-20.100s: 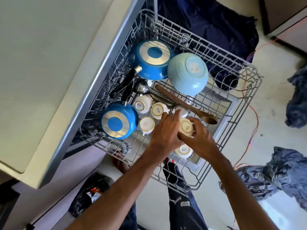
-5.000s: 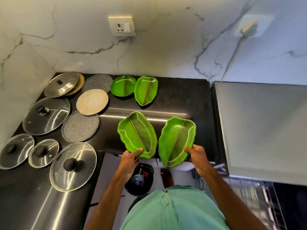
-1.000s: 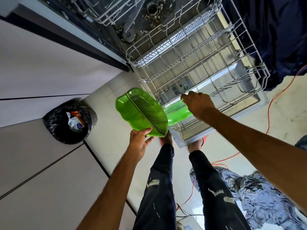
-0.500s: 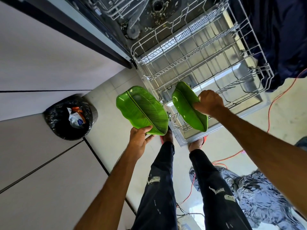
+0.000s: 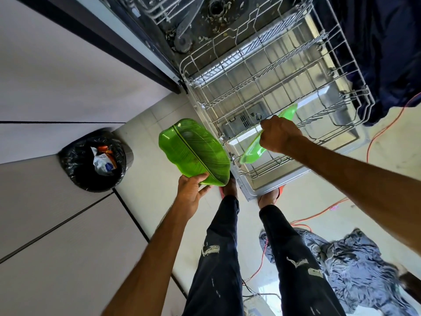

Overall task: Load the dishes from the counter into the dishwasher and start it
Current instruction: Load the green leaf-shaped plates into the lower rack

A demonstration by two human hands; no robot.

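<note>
The right hand [image 5: 279, 134] grips a green leaf-shaped plastic plate [image 5: 252, 151] edge-on in the white wire dishwasher rack's [image 5: 352, 71] six o'clock end. The left hand [image 5: 190, 195] holds a matching green plate [image 5: 193, 151] at the rack's nine o'clock. This looks like plate-loading; next, seat the plate upright between tines.

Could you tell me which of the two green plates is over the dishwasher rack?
The plate in the right hand, tilted on edge over the rack; the other plate, in the left hand, is face-up beside it.

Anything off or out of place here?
Yes. Food debris litters the dishwasher tub floor around the drain. An orange cable trails across the floor beside the lower rack, and crumpled cloth lies by the person's feet: likely trip hazards.
</note>
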